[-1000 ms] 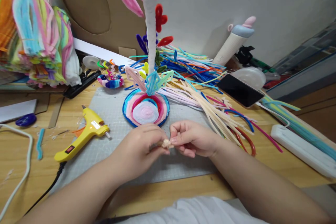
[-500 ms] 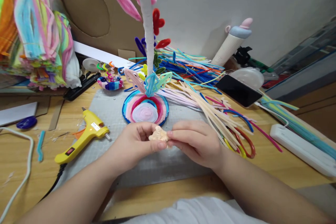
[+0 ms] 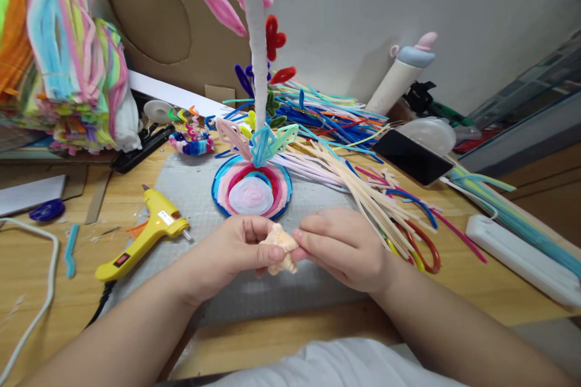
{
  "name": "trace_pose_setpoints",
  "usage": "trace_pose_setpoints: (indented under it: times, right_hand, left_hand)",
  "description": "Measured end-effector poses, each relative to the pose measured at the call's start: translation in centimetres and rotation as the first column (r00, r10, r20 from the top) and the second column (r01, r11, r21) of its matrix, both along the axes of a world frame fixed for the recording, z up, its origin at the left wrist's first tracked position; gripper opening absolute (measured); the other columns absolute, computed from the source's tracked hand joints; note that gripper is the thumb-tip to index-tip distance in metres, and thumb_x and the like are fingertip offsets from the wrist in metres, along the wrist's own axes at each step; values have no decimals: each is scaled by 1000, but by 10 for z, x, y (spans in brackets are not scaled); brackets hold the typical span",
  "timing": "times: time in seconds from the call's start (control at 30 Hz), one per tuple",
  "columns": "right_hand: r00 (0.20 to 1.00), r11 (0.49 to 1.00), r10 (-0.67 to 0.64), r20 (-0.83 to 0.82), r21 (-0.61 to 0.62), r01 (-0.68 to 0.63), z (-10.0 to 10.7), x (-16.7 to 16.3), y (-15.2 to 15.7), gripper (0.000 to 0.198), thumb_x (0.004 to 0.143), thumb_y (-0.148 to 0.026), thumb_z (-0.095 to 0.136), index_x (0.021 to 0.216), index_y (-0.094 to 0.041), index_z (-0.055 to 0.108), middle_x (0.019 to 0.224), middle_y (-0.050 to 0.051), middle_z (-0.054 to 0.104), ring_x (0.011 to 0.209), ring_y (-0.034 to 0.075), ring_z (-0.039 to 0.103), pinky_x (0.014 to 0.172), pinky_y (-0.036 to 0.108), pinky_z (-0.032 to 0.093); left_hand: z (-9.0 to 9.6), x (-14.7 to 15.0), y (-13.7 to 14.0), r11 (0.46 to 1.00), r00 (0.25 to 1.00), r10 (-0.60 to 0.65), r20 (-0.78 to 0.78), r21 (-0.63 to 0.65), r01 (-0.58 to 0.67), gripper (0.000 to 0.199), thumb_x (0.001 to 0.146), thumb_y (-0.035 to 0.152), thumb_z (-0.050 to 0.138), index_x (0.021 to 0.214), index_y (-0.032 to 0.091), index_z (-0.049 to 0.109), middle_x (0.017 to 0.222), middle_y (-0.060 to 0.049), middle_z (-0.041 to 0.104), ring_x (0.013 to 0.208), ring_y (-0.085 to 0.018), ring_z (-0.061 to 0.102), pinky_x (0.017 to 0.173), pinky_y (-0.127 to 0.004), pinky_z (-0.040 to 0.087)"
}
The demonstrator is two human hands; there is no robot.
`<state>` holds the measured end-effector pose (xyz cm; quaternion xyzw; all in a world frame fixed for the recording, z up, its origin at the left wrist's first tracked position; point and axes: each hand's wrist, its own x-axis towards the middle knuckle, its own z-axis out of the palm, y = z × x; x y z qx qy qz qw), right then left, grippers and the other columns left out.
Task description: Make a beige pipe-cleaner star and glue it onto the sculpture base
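Left hand (image 3: pixel 227 257) and right hand (image 3: pixel 347 248) meet at the lower centre of the frame, both narrowed to a pinch on one small cream fuzzy piece (image 3: pixel 285 242). With the left I grip its near side, thumb laid over the front; the right's fingertips touch its right edge. I judge it very light and soft on the surface, not slippery, with a little springy stiffness if there is wire inside; hard squeezing would likely crush its points. Thumb and fingertip at the thick middle look the best hold, leaving the points free.

Beneath my hands lies the grey cutting mat (image 3: pixel 227 302). Just beyond them sits the ringed disc (image 3: pixel 285 184), with a white stem (image 3: pixel 257 42) rising behind it. At centre left rests the yellow glue gun (image 3: pixel 140 240); at centre right, loose cream stems (image 3: pixel 363 193) fan out.
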<state>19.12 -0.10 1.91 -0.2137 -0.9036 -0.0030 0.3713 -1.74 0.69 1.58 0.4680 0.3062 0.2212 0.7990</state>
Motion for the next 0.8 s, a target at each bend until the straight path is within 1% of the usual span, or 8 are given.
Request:
trace_pose_setpoints:
  times: [0.3,0.37,0.43,0.5,0.57,0.6,0.67,0.8]
  right_hand:
    - [996,994,24,83,109,-33,3,3,3,6,87,-19,58,91,-14,59,71,6,66,62,15,55,54,28,40]
    - [995,994,33,98,104,-43,4,4,4,8,89,-20,55,88,-14,60,70,7,64,61,16,54,55,29,40]
    - [993,996,43,108,74,-51,4,3,4,13,91,-22,51,86,-14,60,69,7,63,60,16,52,55,30,38]
    - [993,998,58,106,5,-59,4,2,3,16,92,-23,49,86,-14,60,70,8,63,60,16,50,55,29,37]
    - [994,990,83,75,-123,-73,2,1,3,18,93,-21,45,85,-15,59,73,8,62,62,15,51,56,28,37]
    - [995,976,93,48,-200,-81,1,-1,3,19,94,-21,43,85,-15,59,73,7,61,63,15,51,56,27,38]
    - [994,933,110,-21,-342,-111,-2,-3,3,20,95,-20,41,84,-15,58,73,6,61,64,14,52,58,25,39]
    - [988,833,104,-118,-533,-151,-5,-6,3,16,93,-18,45,84,-16,58,71,3,60,65,11,53,61,21,41]
  left_hand:
    - [-2,-1,0,999,999,-44,2,-15,44,33,70,44,72,80,13,69,68,-2,60,57,-8,48,48,-17,36]
    - [-2,-1,-1,998,998,-61,17,-17,61,34,70,45,72,79,12,69,67,-2,60,56,-8,48,48,-17,36]
    - [-2,-1,-2,997,997,-76,26,-19,76,35,70,46,71,79,12,69,67,-2,60,55,-8,48,48,-18,36]
    - [-1,-1,-3,997,997,-76,20,-10,76,34,71,45,71,79,12,69,68,-3,61,56,-9,49,49,-19,37]
    - [0,-1,-3,999,999,-42,-13,18,42,31,70,42,72,78,12,68,69,-2,61,57,-9,48,50,-19,36]
    - [0,0,-3,999,999,-12,-37,36,14,28,70,39,72,77,13,67,68,-1,60,57,-8,47,50,-19,35]
    - [3,1,-2,995,996,50,-80,85,-43,22,69,33,73,74,13,65,65,2,58,56,-7,44,51,-18,32]
    - [8,2,-2,969,979,127,-162,231,-87,16,68,25,73,68,13,62,62,4,53,60,-8,43,56,-19,33]
